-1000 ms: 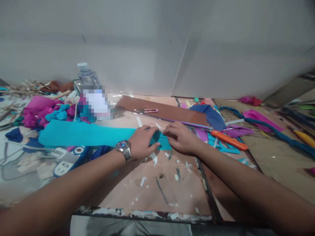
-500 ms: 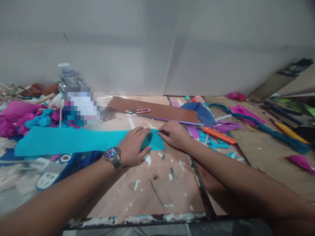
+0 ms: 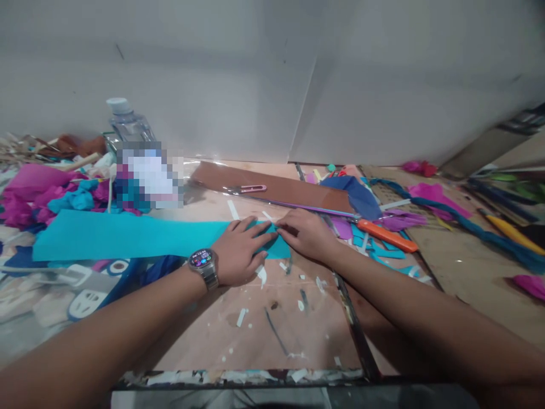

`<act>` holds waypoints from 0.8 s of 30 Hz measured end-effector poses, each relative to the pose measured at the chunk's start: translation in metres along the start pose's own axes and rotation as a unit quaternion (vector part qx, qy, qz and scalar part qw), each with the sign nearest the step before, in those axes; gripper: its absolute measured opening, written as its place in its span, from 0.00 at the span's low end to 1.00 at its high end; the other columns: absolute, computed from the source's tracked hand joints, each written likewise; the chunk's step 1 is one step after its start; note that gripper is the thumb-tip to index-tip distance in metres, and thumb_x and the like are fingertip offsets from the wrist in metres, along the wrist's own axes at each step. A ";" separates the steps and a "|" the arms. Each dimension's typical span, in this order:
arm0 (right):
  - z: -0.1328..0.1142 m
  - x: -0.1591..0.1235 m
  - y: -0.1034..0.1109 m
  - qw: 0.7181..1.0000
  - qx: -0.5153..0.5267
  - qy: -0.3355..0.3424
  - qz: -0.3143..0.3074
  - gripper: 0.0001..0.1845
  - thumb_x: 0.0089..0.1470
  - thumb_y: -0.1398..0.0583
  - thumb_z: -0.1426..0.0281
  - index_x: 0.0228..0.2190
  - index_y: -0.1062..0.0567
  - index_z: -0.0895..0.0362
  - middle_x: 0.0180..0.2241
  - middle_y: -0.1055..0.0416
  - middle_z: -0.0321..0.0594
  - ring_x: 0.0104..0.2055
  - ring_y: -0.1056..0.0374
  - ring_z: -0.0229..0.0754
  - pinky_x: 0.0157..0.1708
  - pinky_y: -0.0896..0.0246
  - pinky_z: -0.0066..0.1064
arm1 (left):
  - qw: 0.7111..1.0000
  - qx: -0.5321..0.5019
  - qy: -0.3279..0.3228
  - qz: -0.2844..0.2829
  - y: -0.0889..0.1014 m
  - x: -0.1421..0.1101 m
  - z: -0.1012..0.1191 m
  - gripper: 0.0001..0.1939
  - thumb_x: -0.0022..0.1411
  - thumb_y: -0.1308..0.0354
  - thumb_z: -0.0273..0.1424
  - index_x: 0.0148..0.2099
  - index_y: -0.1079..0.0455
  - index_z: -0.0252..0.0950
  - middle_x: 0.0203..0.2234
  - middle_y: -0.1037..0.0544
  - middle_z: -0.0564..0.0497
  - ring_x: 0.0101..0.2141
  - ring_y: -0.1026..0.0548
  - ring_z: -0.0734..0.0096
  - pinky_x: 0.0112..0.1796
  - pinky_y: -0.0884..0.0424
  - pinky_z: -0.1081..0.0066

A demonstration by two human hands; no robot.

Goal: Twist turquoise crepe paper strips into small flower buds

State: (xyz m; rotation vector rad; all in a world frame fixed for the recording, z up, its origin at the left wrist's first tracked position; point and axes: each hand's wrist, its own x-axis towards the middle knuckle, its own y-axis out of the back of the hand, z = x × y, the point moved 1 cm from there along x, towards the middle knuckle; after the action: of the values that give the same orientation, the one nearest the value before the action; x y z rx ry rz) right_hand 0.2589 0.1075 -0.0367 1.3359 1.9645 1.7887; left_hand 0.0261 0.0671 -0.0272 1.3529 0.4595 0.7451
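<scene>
A long turquoise strip (image 3: 140, 236), which looks like crepe paper, stretches across the table from the left to my hands. My left hand (image 3: 240, 253), with a watch on its wrist, lies palm down on the strip near its right end, fingers spread. At the far right corner of the strip, my right hand (image 3: 304, 233) has its thumb and fingertips pinched together on the edge. The exact fold under those fingertips is partly hidden.
Behind the hands lies a brown sheet in clear wrap (image 3: 272, 184) with a small pink cutter (image 3: 253, 188) on it. An orange-handled cutter (image 3: 387, 236) is to the right. A plastic bottle (image 3: 131, 126) and crumpled pink paper (image 3: 38, 182) are at the left.
My left hand has flattened, its fingers reaching further right along the strip towards my right hand. The right hand keeps its pinch at the corner. The whole view has shifted slightly.
</scene>
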 end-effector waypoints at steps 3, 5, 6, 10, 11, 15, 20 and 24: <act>0.001 -0.001 -0.002 1.000 0.015 0.026 -0.008 0.09 0.63 0.38 0.72 0.43 0.18 0.57 0.38 0.21 0.45 0.42 0.26 0.46 0.44 0.32 0.37 | 1.000 -0.009 0.011 0.005 0.001 0.000 0.000 0.27 0.72 0.50 0.39 0.70 0.37 0.40 0.72 0.38 0.49 0.70 0.43 0.43 0.64 0.41 0.42; 0.001 -0.001 -0.002 0.999 0.022 0.040 -0.006 0.10 0.65 0.39 0.72 0.43 0.17 0.57 0.38 0.21 0.45 0.42 0.26 0.46 0.44 0.32 0.37 | 1.000 -0.014 0.014 0.006 0.002 0.000 0.000 0.27 0.71 0.49 0.39 0.69 0.36 0.39 0.71 0.37 0.48 0.69 0.42 0.43 0.64 0.41 0.42; 0.001 -0.001 -0.002 0.999 0.023 0.045 -0.003 0.10 0.65 0.39 0.72 0.43 0.17 0.56 0.38 0.21 0.45 0.41 0.26 0.46 0.43 0.31 0.37 | 1.000 -0.017 0.015 0.007 0.002 0.000 0.000 0.26 0.71 0.48 0.38 0.68 0.36 0.39 0.71 0.36 0.48 0.69 0.42 0.44 0.64 0.40 0.42; 0.001 0.000 -0.002 0.998 0.013 0.055 0.006 0.10 0.66 0.39 0.72 0.40 0.15 0.56 0.36 0.21 0.45 0.39 0.26 0.46 0.41 0.32 0.37 | 0.999 -0.031 0.022 0.014 0.002 0.000 -0.001 0.25 0.70 0.47 0.35 0.66 0.36 0.38 0.70 0.35 0.46 0.70 0.42 0.45 0.64 0.40 0.43; 0.001 0.000 -0.002 0.998 0.010 0.056 0.008 0.10 0.66 0.39 0.72 0.40 0.15 0.56 0.36 0.21 0.45 0.39 0.26 0.46 0.40 0.32 0.37 | 0.999 -0.034 0.027 0.017 0.001 0.000 -0.002 0.25 0.69 0.48 0.33 0.66 0.36 0.37 0.70 0.34 0.45 0.70 0.43 0.46 0.64 0.40 0.43; 0.000 0.001 -0.002 0.998 0.013 0.057 0.009 0.11 0.66 0.39 0.72 0.40 0.15 0.57 0.37 0.21 0.46 0.40 0.26 0.46 0.41 0.30 0.37 | 0.998 -0.040 0.042 0.025 -0.001 0.000 -0.002 0.28 0.68 0.49 0.29 0.68 0.39 0.35 0.67 0.31 0.43 0.70 0.43 0.47 0.65 0.40 0.45; 0.000 0.000 -0.002 0.998 0.016 0.057 0.008 0.10 0.65 0.39 0.72 0.40 0.15 0.57 0.39 0.21 0.47 0.41 0.25 0.47 0.42 0.29 0.38 | 0.998 -0.031 0.042 0.026 -0.001 0.000 -0.002 0.29 0.67 0.49 0.29 0.69 0.38 0.35 0.69 0.33 0.45 0.71 0.43 0.46 0.65 0.40 0.44; 0.001 0.000 -0.003 0.998 0.025 0.057 0.009 0.10 0.65 0.39 0.72 0.40 0.15 0.56 0.40 0.21 0.47 0.42 0.25 0.48 0.43 0.29 0.39 | 0.999 -0.025 0.043 0.017 0.001 0.000 -0.003 0.29 0.67 0.48 0.31 0.68 0.37 0.36 0.70 0.34 0.46 0.71 0.44 0.45 0.65 0.41 0.43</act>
State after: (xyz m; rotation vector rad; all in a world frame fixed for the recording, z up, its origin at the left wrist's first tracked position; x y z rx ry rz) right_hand 0.2577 0.1087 -0.0394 1.2977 2.0754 1.8752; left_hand 0.0244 0.0691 -0.0266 1.2876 0.4839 0.8402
